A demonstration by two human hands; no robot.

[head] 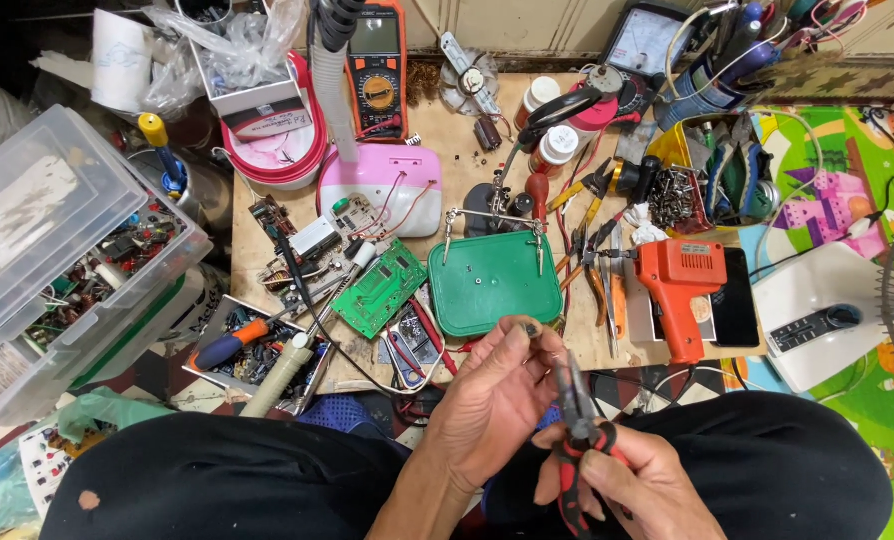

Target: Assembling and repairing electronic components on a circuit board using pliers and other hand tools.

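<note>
Workbench (447, 130), low and wooden, fills the upper frame; I read positions from the hands, low and centre. At 12 o'clock, just beyond the fingertips, lies a green tray (495, 282) under a helping-hand clip stand; at 2 o'clock an orange soldering gun (679, 282); at 10 o'clock a green circuit board (379, 288); at 9 o'clock, well apart, a clear parts box (57, 250).

Left hand (487, 400): raised over the lap, palm toward me, thumb and forefinger pinched shut at about 1 o'clock. What they pinch is too small to tell.

Right hand (622, 485): fingers curled closed round the red-and-black handles of the pliers (575, 415), whose dark nose points up toward 11 o'clock and meets the left fingertips.

Handling, as I judge it: the pliers are stiff steel, light for one hand, with rubbery grips that resist slipping; the grip belongs well back on the handles, as here, for leverage. Anything pinched at the tips is likely tiny, light and easily dropped or bent.
</note>
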